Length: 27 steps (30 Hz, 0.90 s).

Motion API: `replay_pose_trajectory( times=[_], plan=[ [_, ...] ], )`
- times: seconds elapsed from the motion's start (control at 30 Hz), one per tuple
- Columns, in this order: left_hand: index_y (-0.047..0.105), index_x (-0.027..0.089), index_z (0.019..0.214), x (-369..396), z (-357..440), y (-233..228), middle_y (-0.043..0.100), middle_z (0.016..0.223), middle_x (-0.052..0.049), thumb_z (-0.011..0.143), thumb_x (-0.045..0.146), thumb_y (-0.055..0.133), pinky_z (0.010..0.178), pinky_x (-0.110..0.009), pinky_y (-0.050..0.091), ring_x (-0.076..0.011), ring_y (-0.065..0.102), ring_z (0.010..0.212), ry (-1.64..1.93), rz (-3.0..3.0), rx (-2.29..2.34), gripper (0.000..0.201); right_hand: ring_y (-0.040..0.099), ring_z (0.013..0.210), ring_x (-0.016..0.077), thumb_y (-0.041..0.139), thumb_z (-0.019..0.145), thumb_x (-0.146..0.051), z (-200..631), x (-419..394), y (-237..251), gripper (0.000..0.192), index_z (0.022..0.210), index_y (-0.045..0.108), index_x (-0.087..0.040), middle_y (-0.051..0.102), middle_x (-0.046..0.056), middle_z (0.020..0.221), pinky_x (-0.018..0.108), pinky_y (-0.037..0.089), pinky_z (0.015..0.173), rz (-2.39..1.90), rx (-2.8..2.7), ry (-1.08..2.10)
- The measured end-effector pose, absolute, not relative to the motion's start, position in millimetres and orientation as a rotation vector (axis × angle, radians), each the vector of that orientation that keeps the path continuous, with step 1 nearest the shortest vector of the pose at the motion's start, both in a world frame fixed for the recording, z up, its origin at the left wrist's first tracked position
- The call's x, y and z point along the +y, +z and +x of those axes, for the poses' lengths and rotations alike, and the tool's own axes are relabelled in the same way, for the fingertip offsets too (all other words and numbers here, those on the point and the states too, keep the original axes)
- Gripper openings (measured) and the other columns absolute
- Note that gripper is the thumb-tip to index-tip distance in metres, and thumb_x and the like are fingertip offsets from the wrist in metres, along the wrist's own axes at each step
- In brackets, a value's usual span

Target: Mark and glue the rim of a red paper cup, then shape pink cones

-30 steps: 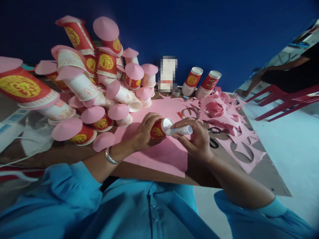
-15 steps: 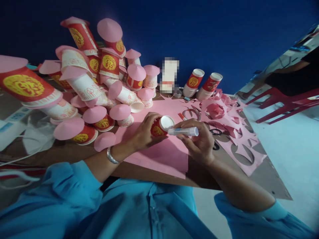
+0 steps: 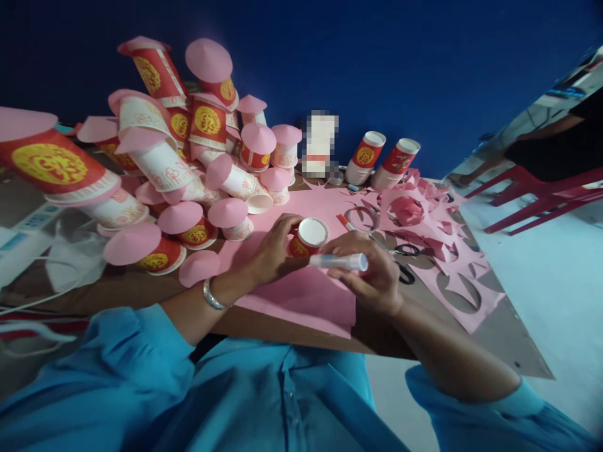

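Glue stick (image 3: 340,262) in the right hand (image 3: 372,276) dropped off the rim; left hand (image 3: 273,251) grips the light, crushable paper cup (image 3: 307,237) round its wall.

Capped cups (image 3: 188,163) piled w/ pink scraps (image 3: 424,220), prob. scissors (image 3: 402,260), red chair (image 3: 541,198) nearby.

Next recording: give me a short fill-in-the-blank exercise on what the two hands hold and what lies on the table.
1. The left hand holds a red paper cup with a ____ base facing the camera.
2. The right hand grips a white glue stick lying roughly ____.
3. Both hands work above a sheet of ____ paper.
4. Black-handled scissors lie on the person's ____ side.

Missing words: white; horizontal; pink; right
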<state>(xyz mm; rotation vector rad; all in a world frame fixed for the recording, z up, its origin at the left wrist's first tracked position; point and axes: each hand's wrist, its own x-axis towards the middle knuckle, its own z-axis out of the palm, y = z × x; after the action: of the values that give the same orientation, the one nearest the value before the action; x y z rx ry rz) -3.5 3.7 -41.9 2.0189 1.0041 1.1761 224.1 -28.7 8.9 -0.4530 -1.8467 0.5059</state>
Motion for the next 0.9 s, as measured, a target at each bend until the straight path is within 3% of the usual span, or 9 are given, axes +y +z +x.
replay_pose_trajectory(
  times=[0.1, 0.23, 0.4, 0.57, 0.73, 0.9],
  plan=[
    [0.053, 0.023, 0.135, 6.8, -2.1, -43.0, 0.070, 0.133, -0.012, 0.083, 0.055, 0.088, 0.098, -0.041, 0.062, -0.0266, 0.072, 0.117, 1.164, 1.897, 1.000, 0.070, 0.074, 0.094, 0.0235, 0.086, 0.093, -0.041, 229.0, -20.1, 5.6, 0.021, 0.105, 0.075, -0.028, 0.074, 0.004, 0.101, 0.041, 0.063, 0.083, -0.622, -1.616, 0.502],
    [0.058, 0.022, 0.135, 13.0, -3.3, -44.8, 0.069, 0.134, -0.012, 0.083, 0.041, 0.091, 0.103, -0.042, 0.061, -0.0264, 0.070, 0.122, 1.257, 1.995, 1.095, 0.065, 0.064, 0.061, 0.0114, 0.085, 0.093, -0.049, 229.7, -7.2, -0.9, 0.030, 0.106, 0.069, -0.028, 0.068, -0.003, 0.088, 0.027, 0.057, 0.057, -0.749, -1.346, 0.856],
    [0.054, 0.026, 0.147, 14.8, -6.3, -49.0, 0.066, 0.141, -0.011, 0.076, 0.031, 0.096, 0.107, -0.045, 0.058, -0.0284, 0.067, 0.128, 1.223, 2.163, 1.183, 0.082, 0.072, 0.066, 0.0129, 0.091, 0.085, -0.053, 225.3, 0.2, -5.9, 0.044, 0.102, 0.063, -0.025, 0.070, -0.004, 0.086, 0.025, 0.061, 0.058, -0.753, -1.275, 1.135],
    [0.044, 0.025, 0.157, 6.2, -6.8, -41.5, 0.062, 0.137, -0.012, 0.075, 0.044, 0.098, 0.100, -0.042, 0.059, -0.0244, 0.065, 0.114, 1.434, 2.199, 1.070, 0.100, 0.067, 0.059, 0.0123, 0.091, 0.084, -0.056, 220.6, -3.5, -3.7, 0.046, 0.098, 0.062, -0.023, 0.073, -0.003, 0.077, 0.028, 0.061, 0.058, -0.741, -1.221, 1.315],
    [0.063, 0.026, 0.143, -3.3, -6.7, -22.7, 0.068, 0.109, -0.005, 0.084, 0.039, 0.093, 0.074, -0.027, 0.056, -0.0155, 0.063, 0.088, 1.549, 2.236, 0.800, 0.068, 0.061, 0.053, 0.0108, 0.092, 0.082, -0.057, 211.3, -15.1, -8.4, 0.046, 0.096, 0.067, -0.022, 0.070, -0.004, 0.069, 0.023, 0.051, 0.049, -0.684, -1.208, 1.533],
    [0.079, 0.025, 0.120, -6.9, -6.1, -14.5, 0.074, 0.096, -0.004, 0.095, 0.030, 0.083, 0.066, -0.026, 0.054, -0.0138, 0.068, 0.079, 1.527, 2.233, 0.620, 0.026, 0.051, 0.049, 0.0077, 0.089, 0.087, -0.056, 210.4, -21.8, -14.1, 0.042, 0.101, 0.075, -0.019, 0.063, -0.005, 0.064, 0.022, 0.040, 0.046, -0.700, -1.334, 1.602]
  ],
)
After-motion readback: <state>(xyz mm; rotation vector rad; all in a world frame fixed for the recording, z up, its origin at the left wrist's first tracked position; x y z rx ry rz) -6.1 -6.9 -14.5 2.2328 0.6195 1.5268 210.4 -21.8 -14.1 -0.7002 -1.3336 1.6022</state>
